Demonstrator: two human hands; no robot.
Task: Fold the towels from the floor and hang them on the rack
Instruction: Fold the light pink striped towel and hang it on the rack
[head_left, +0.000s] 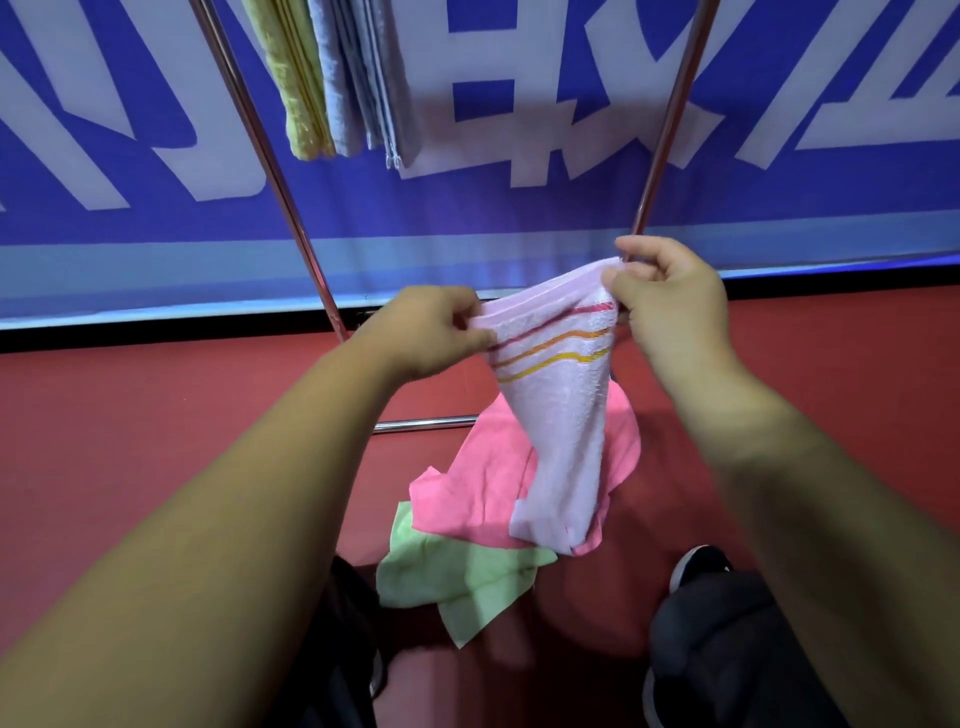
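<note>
Rack poles (270, 171) L & R; hung towels (337, 78) fill top L; btwn poles open.

We see a smooth dark-red floor (156, 405). Near its middle lies a crumpled bright pink cloth towel (467, 488). At that towel's seven o'clock a crumpled pale green cloth towel (457, 577) lies touching it, the pink edge overlapping the green. At the pink towel's eleven o'clock the base bar of the chrome metal rack (426, 423) rests on the floor and runs up to the pink cloth. At the green towel's three o'clock stands a black shoe with a white sole (696, 564). Along the floor's twelve o'clock edge stands a blue banner with large white lettering (519, 208), with a black strip at its foot.
</note>
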